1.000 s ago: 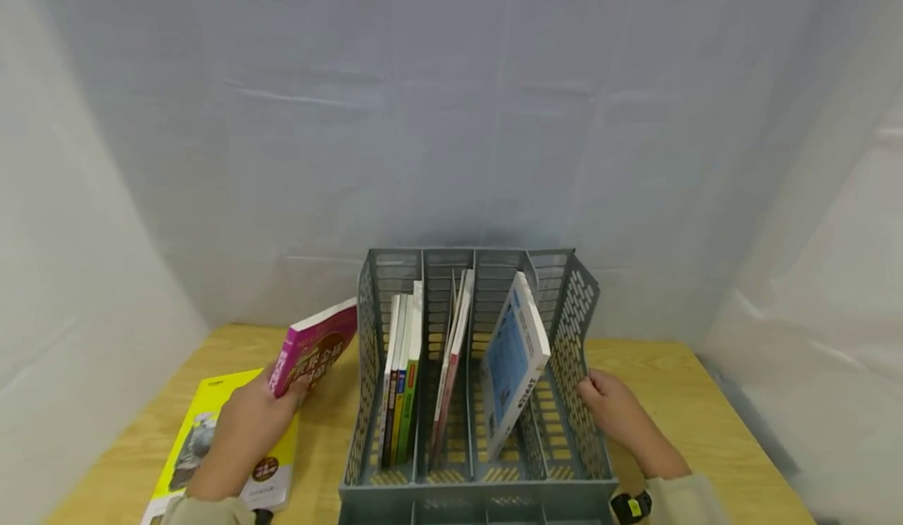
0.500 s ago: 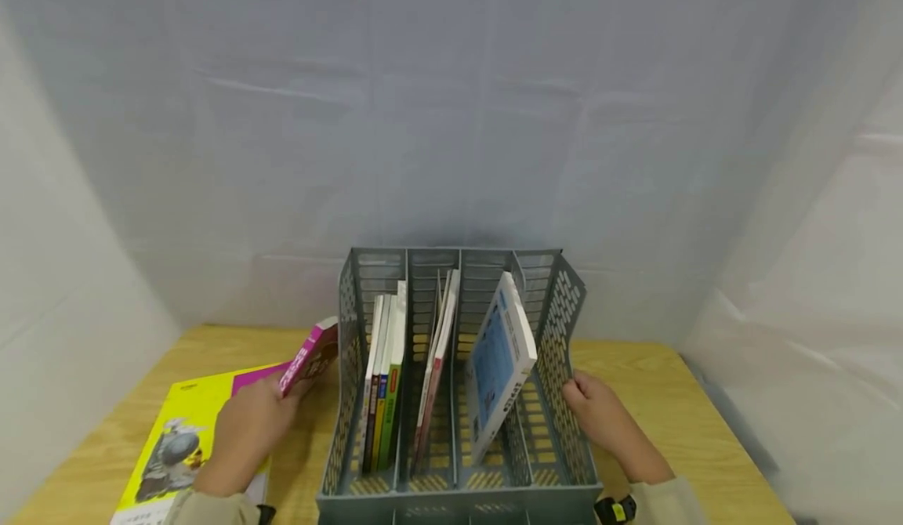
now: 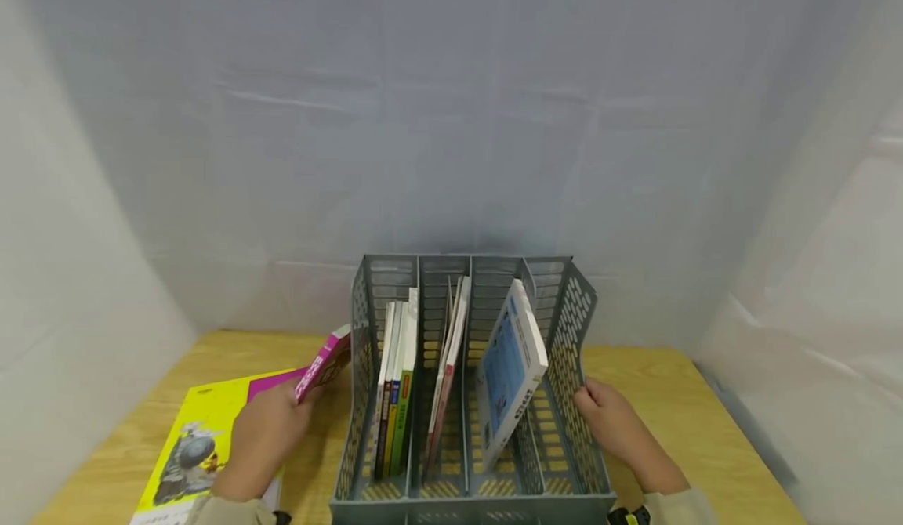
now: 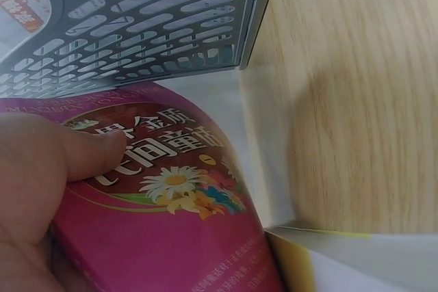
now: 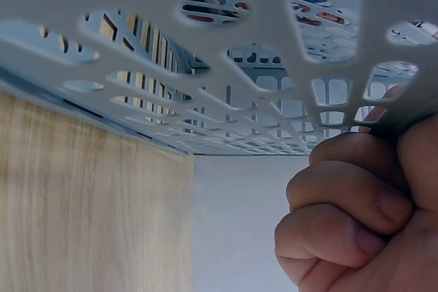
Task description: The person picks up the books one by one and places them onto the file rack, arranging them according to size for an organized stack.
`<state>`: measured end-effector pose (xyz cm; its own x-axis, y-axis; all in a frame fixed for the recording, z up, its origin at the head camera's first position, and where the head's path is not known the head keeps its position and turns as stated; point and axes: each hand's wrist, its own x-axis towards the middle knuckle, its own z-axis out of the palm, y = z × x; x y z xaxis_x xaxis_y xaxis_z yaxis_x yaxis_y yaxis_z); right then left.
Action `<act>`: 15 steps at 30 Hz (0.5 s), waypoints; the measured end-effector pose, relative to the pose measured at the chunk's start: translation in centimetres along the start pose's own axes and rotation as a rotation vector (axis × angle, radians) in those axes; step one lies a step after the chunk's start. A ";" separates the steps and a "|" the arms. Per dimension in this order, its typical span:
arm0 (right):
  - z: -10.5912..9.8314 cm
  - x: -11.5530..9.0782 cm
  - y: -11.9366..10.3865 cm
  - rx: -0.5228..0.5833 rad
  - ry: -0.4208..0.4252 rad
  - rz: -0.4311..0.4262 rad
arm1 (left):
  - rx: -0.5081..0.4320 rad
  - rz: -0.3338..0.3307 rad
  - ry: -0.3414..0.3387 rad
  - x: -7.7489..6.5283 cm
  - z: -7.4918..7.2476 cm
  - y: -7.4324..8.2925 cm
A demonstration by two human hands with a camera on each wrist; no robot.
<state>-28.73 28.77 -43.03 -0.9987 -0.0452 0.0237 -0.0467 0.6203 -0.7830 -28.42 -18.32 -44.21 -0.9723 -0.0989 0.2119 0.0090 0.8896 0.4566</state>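
My left hand [image 3: 271,435] holds a magenta paperback book [image 3: 323,364] with its white-lettered spine up, close against the left outer side of a grey slotted book rack [image 3: 471,501]. In the left wrist view the thumb presses the book's flower-printed cover [image 4: 198,189], which bends. A magenta flap shows left of the hand, over a yellow picture book [image 3: 190,454] lying on the table. My right hand [image 3: 614,423] grips the edge of the rack's right side panel; its curled fingers [image 5: 335,203] show in the right wrist view.
Several thin books [image 3: 397,392] stand in the rack's left compartment. Slim books [image 3: 447,376] lean in the second, and a thick white-and-blue book [image 3: 511,376] leans in the third. A pale sheet wall [image 3: 451,117] closes off the back of the wooden table [image 3: 670,400].
The magenta book has tipped from a slanted, cover-showing pose to nearly upright on its edge and come lower beside the rack. My right hand keeps its grip on the rack.
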 end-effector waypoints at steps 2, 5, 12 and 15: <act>0.1 -0.1 0.1 0.009 0.000 0.006 | 0.006 0.003 0.010 -0.1 0.1 0.0; 0.2 -0.2 0.2 0.012 -0.002 0.003 | 0.003 -0.001 0.011 -0.2 -0.1 0.0; 0.1 0.1 0.1 0.011 0.001 0.004 | -0.002 -0.016 0.137 -0.4 -1.5 0.4; 0.0 0.1 0.2 0.016 -0.001 0.005 | -0.024 -0.008 0.280 -0.3 -1.8 0.6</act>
<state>-28.82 28.86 -43.16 -0.9989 -0.0430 0.0192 -0.0414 0.6078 -0.7930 -27.66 -18.59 -42.47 -0.8702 -0.2282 0.4367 0.0104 0.8776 0.4793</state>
